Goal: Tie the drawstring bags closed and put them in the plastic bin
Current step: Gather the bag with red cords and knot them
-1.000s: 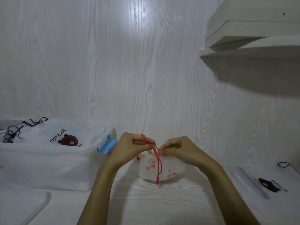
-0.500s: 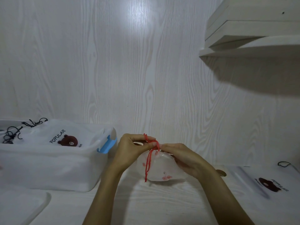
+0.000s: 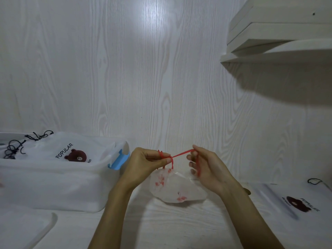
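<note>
White woodgrain table [image 3: 179, 225]: left hand [image 3: 145, 163] and right hand [image 3: 206, 164] each pinched the red drawstring [image 3: 181, 154], taut above the translucent bag [image 3: 177, 187], beside the plastic bin [image 3: 53, 186].

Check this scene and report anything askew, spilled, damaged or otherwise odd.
Nothing stands out. Both hands, left and right, pull the red cord of the small bag taut. One bear bag lies in the plastic bin, another flat on the table, cord untied.

"POPULAR" is printed on both bear bags [image 3: 71, 153] [image 3: 301, 203].
</note>
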The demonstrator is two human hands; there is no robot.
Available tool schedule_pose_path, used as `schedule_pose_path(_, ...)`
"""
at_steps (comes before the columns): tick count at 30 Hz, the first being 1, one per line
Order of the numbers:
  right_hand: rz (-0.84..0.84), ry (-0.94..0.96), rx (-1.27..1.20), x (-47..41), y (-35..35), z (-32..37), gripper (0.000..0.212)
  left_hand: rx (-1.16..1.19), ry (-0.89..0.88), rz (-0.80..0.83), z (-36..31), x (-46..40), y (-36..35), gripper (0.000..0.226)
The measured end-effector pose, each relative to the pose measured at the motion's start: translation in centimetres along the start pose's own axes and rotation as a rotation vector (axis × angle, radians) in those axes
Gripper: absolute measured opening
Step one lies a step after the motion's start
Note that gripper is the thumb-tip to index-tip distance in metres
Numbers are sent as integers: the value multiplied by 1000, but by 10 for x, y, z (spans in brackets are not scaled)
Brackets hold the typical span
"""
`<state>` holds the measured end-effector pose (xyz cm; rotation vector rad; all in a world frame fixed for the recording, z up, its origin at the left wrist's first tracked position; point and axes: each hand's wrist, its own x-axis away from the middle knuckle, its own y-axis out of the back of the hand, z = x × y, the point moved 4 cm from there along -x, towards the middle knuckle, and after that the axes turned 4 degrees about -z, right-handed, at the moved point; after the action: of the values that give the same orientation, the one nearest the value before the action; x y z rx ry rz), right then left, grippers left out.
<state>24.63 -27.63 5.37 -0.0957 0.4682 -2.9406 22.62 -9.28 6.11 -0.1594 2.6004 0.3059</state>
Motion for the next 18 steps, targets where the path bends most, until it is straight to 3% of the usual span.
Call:
schedule_pose_path(4,53,42,-359,5,-9,6,37,26,15,-26,-9,2,-7,14)
schedule_pose_path(8,84,96,-691,8,-17,8,33,110,126,-160,-7,0,-12,24)
schedule_pose_path(11,-15,132,-595,5,-16,5,37,120,236,-269,5,-5,-6,26)
schedule_pose_path(18,-153,160,-166,1,-10,-2,40,143,350,-341,17,-9,-3,30)
